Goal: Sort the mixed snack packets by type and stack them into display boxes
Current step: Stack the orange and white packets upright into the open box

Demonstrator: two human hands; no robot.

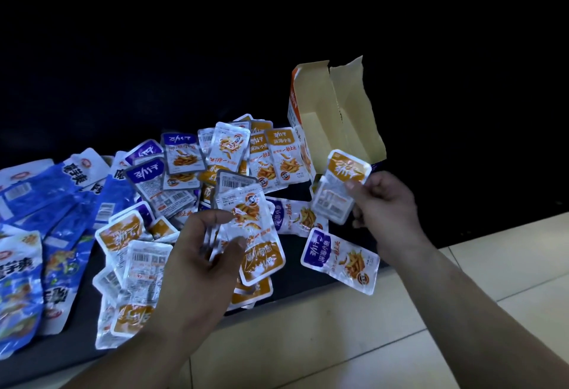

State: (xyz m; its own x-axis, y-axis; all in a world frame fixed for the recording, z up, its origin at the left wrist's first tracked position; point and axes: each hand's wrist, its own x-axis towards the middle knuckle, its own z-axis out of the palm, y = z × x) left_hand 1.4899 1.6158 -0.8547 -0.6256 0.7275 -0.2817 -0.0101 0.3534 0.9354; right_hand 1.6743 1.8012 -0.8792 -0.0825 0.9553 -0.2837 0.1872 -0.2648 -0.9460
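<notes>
Head view, dim light. Left hand (203, 247) holds an orange-labelled snack packet (252, 228) above the pile, thumb on its upper face and fingers curled under; more packets seem fanned behind it in the same grasp, count not readable. Right hand (385, 204) pinches a second orange packet (338, 185) by its right edge, thumb on top, printed back toward the camera, raised just in front of the open display box (332, 117). Box stands upright on the dark surface (308, 284), top flaps torn and splayed, pale cardboard interior showing; contents not visible. Loose pile of small packets, orange (284, 154) and purple (181, 151) labels mixed, lies between box and left edge, some face up, some barcode up. One purple packet (340, 261) lies apart from the pile, under the right forearm, overhanging the surface's edge. Larger blue packets (61, 201) heaped at far left, overlapping. Pale tiled floor (369, 342) below the near edge
</notes>
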